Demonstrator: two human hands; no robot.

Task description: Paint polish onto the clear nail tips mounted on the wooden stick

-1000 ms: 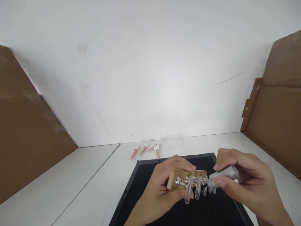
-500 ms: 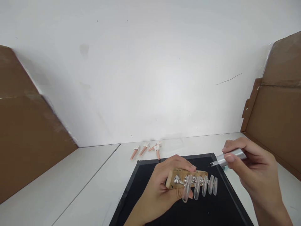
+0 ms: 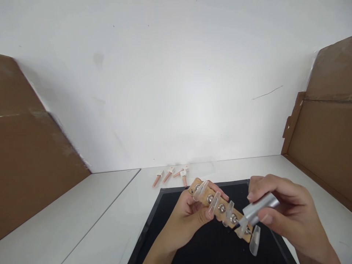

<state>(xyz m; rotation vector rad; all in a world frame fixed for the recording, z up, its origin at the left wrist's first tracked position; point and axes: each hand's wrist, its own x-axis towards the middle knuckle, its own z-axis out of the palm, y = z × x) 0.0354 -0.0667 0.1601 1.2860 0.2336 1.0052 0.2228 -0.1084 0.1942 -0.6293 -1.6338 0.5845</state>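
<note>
While half a second ago our right hand (image 3: 286,212) was lifted away to the side with the silver brush handle (image 3: 260,209), it has now come back down, and its tip touches one of the clear nail tips (image 3: 243,227) near the lower end of the wooden holder (image 3: 220,209). The holder has also turned: it lay level before, and now slants from upper left to lower right over the black mat (image 3: 165,205) on the worktop (image 3: 110,205). Our left hand (image 3: 189,212) has its fingers closed around the upper part of the holder, thumb across its front. Our right fingers pinch the handle firmly. We judge that brushing on the tips has resumed. Four small pink pieces (image 3: 172,175) lie beyond the mat, untouched.
</note>
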